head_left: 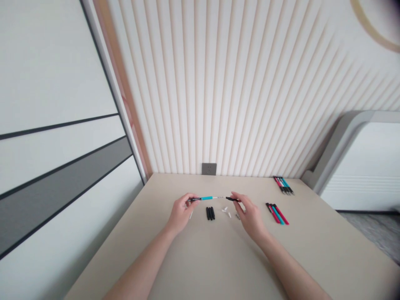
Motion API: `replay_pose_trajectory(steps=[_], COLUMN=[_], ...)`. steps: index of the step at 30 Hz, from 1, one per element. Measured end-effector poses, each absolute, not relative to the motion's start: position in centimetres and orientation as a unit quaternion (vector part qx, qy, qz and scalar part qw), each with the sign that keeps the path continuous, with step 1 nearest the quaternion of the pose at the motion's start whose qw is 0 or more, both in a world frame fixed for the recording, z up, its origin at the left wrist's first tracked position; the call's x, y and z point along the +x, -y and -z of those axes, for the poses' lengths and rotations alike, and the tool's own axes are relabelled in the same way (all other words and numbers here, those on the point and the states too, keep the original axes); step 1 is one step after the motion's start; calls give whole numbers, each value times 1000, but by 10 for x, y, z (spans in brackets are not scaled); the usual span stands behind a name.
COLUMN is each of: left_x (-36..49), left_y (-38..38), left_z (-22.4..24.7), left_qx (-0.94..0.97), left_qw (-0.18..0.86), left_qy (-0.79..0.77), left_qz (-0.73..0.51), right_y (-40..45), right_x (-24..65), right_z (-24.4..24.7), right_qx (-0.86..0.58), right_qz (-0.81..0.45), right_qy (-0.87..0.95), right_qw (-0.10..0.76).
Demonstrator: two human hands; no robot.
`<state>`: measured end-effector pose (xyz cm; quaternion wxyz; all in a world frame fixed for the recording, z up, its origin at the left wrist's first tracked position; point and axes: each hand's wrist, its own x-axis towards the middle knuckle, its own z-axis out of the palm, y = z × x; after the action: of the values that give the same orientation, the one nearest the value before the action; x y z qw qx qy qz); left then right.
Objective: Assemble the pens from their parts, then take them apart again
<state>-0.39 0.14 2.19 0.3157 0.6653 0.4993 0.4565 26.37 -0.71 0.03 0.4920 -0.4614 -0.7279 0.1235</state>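
A ribbed cream wall panel [200, 83] with a grey square socket plate [209, 168] rises behind a beige tabletop [200, 266]. The left hand [181, 212] is closed in a firm pinch on a slim teal-and-black pen barrel [206, 198]. The right hand [251, 217], also nearly closed, pinches a short black pen section [231, 199]. A thin white stretch lies between these 2 parts; whether they are joined, I cannot tell. Below lie 3 black plastic cylinders [210, 213], small white plastic pieces [225, 211] and a tiny metal part [237, 216]. Further right lie red and teal pens [277, 214], with a dark bundle of pens [283, 185] near the wall. A loosened pinch could drop a part among these pieces, and round barrels could roll away, scattering the tiny parts.
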Motion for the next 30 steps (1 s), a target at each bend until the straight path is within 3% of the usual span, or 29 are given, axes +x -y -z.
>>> replay_pose_trajectory(steps=[30], left_x=[-3], left_y=[-1], left_z=[-22], left_qx=[654], left_qw=[347], left_qy=[-492], left_qz=[-459], right_y=[11], right_x=[264], right_z=[-13], right_qx=[-432], right_qz=[-62], right_qy=[766], right_qw=[471])
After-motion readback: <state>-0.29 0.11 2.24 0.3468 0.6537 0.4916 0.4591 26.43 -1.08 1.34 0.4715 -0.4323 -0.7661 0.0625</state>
